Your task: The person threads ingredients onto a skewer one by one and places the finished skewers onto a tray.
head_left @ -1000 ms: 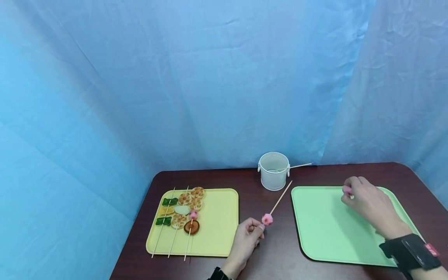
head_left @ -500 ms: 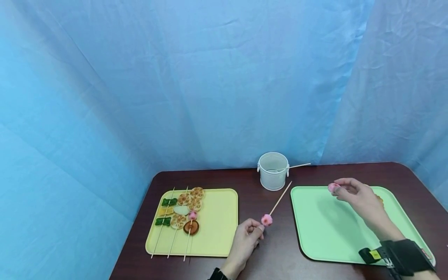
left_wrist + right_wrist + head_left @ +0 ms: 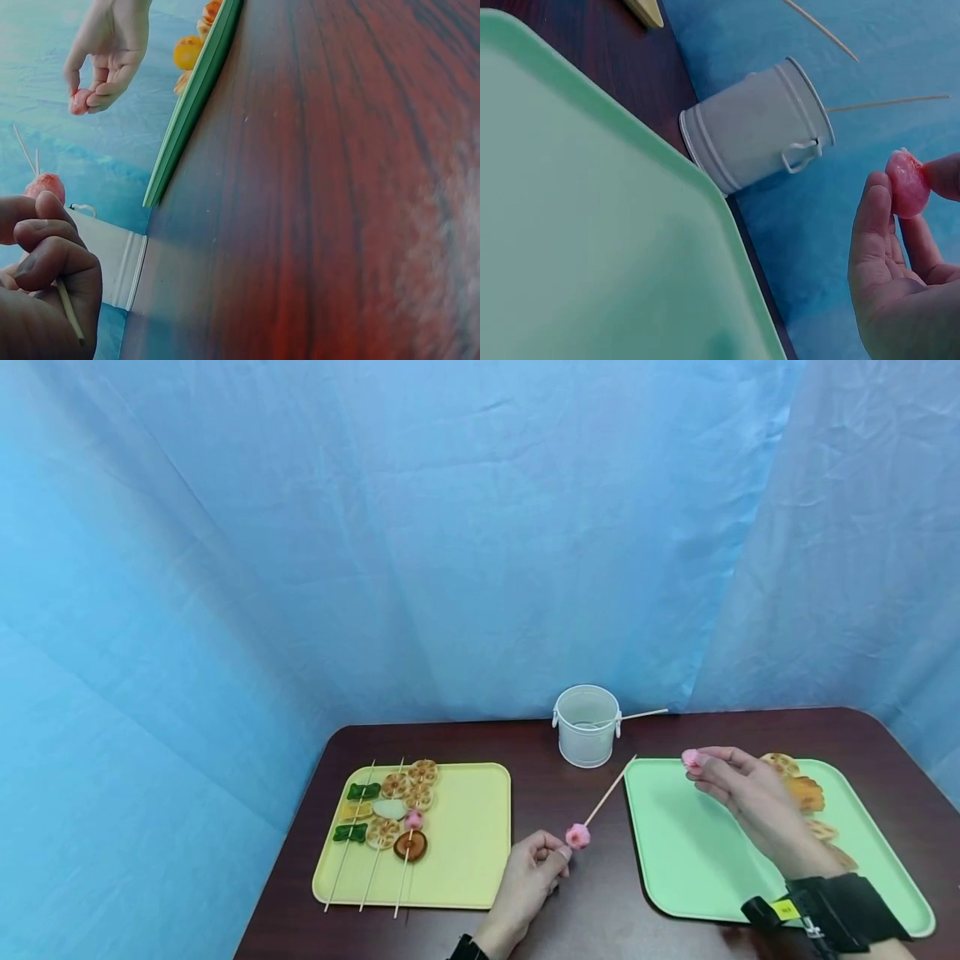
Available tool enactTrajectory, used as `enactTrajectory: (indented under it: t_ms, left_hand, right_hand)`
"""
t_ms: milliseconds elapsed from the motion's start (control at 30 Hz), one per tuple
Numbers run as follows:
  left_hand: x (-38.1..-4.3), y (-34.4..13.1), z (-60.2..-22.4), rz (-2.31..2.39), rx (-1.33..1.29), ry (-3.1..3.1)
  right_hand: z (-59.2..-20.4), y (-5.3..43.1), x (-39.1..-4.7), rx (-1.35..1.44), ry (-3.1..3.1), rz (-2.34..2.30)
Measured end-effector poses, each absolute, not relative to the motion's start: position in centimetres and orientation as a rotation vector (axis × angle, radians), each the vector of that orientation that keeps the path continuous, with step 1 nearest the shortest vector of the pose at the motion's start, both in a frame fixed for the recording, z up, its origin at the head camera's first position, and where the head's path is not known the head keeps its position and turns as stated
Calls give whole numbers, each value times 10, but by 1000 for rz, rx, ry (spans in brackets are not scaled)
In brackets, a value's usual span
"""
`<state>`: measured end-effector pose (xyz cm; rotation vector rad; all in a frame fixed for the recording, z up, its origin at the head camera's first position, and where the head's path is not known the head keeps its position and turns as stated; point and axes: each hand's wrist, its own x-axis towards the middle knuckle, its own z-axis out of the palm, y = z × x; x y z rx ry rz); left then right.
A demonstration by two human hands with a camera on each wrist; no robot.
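My left hand [image 3: 527, 885] grips a thin wooden skewer [image 3: 611, 792] near its lower end, between the two trays. One pink food piece [image 3: 577, 836] is threaded on it, just above the fingertips, and the bare pointed end slants up to the right. In the left wrist view the skewer's blunt end [image 3: 69, 311] sticks out below the curled fingers. Over the green tray [image 3: 697, 868], my right hand [image 3: 757, 806] pinches a second pink piece [image 3: 909, 184] between thumb and fingers.
On the left, a yellow tray [image 3: 468, 860] bears several loaded skewers, one with a brown mushroom slice [image 3: 410, 846]. A white bucket [image 3: 586, 735] with a skewer in it stands at the back. Browned food pieces [image 3: 806, 793] lie at the green tray's right side.
My right hand has lifted the second pink piece and moved left with it, uncovering the browned pieces on the green tray. The left hand's skewer has shifted slightly right.
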<state>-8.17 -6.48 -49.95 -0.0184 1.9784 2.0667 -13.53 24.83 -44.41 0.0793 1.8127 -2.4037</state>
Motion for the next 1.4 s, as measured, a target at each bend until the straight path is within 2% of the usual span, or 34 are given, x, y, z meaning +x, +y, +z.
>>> enactTrajectory:
  t_ms: [1100,1400]
  left_hand:
    - [-75,-62,-503,2026,110,1983]
    - [-76,-62,-502,2020,96,1971]
  right_hand:
    - [-447,216,-134,24,1866,-2321]
    - [-444,211,-134,-4,2097,-2148]
